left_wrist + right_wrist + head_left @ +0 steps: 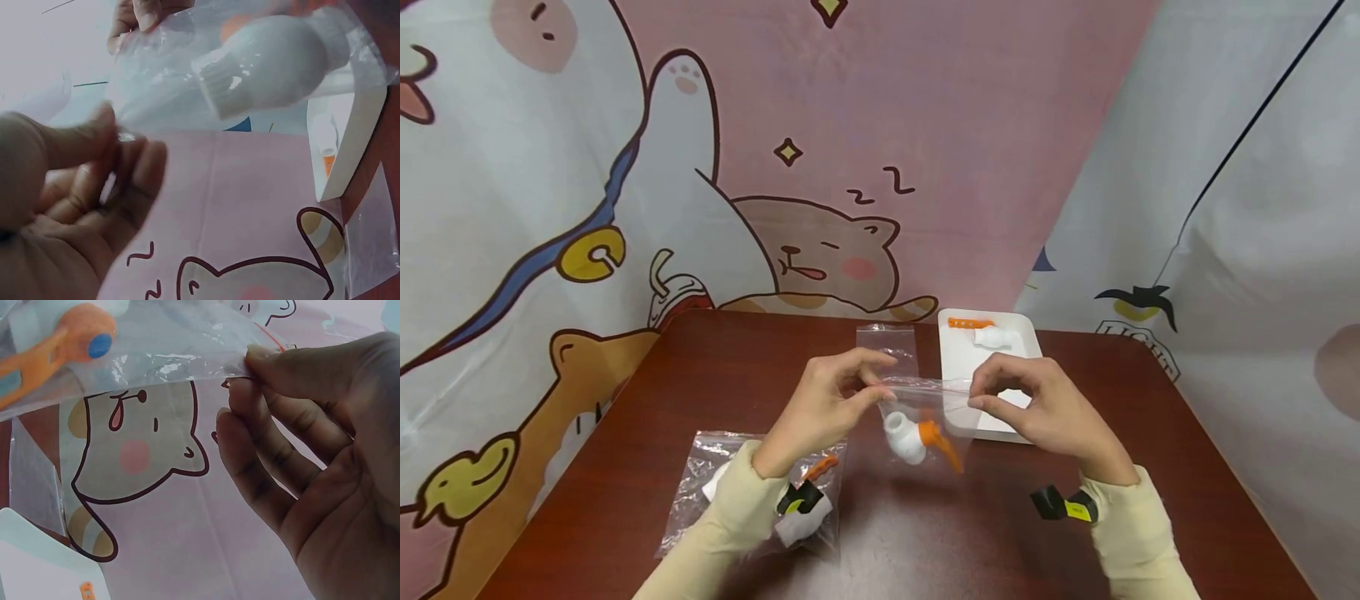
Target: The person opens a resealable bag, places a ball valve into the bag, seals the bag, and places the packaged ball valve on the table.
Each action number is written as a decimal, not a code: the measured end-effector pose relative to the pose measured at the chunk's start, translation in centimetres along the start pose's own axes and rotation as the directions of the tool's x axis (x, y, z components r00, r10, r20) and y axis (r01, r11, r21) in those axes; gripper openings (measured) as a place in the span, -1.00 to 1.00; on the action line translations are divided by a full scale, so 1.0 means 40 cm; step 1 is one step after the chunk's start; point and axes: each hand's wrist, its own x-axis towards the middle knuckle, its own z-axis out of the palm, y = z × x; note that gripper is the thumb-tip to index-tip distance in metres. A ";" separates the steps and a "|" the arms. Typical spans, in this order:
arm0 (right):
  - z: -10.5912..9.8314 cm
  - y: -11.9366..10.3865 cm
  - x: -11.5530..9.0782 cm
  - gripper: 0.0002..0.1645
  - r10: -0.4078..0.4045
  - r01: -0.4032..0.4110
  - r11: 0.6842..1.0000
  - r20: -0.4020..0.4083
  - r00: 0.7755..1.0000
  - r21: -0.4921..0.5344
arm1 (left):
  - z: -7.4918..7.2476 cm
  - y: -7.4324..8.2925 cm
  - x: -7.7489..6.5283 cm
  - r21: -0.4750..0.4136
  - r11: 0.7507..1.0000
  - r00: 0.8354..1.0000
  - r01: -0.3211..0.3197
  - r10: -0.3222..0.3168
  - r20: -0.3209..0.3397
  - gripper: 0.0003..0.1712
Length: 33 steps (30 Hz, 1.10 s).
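A clear zip bag (958, 417) hangs above the table between both hands. Inside it lies a white plastic valve (904, 437) with an orange lever handle (942, 444); a blue dot marks the handle's hub in the right wrist view. My left hand (827, 404) pinches the bag's top edge at one corner between thumb and fingers. At the opposite corner my right hand (1037, 404) pinches the same edge with thumb and forefinger. The left wrist view shows the valve's ribbed white end (225, 87) through the film.
A white tray (953, 367) behind the right hand holds an orange handle (970, 323) and a white part (992, 337). Another zip bag (887, 337) lies flat beside it. Under the left forearm lies a larger clear bag (688, 492) with white and orange parts.
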 end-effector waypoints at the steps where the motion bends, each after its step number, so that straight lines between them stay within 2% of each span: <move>1: 0.000 0.000 -0.001 -0.75 0.001 -0.001 1.000 -0.001 1.000 -0.001 | 0.001 0.003 0.001 0.027 0.999 1.000 0.026 -0.026 -0.001 -0.78; 5: 0.003 0.000 -0.001 -0.76 0.008 -0.008 1.000 0.008 1.000 -0.015 | 0.004 0.007 0.001 0.123 0.984 0.992 0.126 -0.127 0.000 -0.95; 9: 0.004 0.002 -0.002 -0.85 0.011 -0.011 1.000 0.008 1.000 -0.021 | 0.004 0.001 0.000 0.075 0.984 0.987 0.159 -0.160 0.000 -0.96; 15: 0.004 0.009 -0.007 -0.80 0.021 -0.020 0.999 -0.024 0.999 0.026 | 0.012 -0.004 -0.003 -0.131 0.989 0.997 0.073 -0.077 -0.027 -0.95; 19: 0.009 0.008 -0.008 -0.74 0.015 -0.013 0.999 -0.043 0.999 0.041 | 0.022 -0.001 -0.004 -0.201 0.979 0.998 0.022 -0.032 -0.049 -0.96; 27: 0.030 -0.032 0.009 -0.63 -0.016 0.015 0.999 -0.034 0.999 -0.033 | 0.034 0.000 -0.001 -0.220 0.975 0.999 -0.030 0.027 -0.017 -0.95; 33: 0.057 -0.068 0.038 -0.75 -0.085 0.085 0.995 0.000 0.996 -0.058 | 0.040 0.004 0.001 -0.233 0.971 0.999 -0.053 0.053 -0.009 -0.97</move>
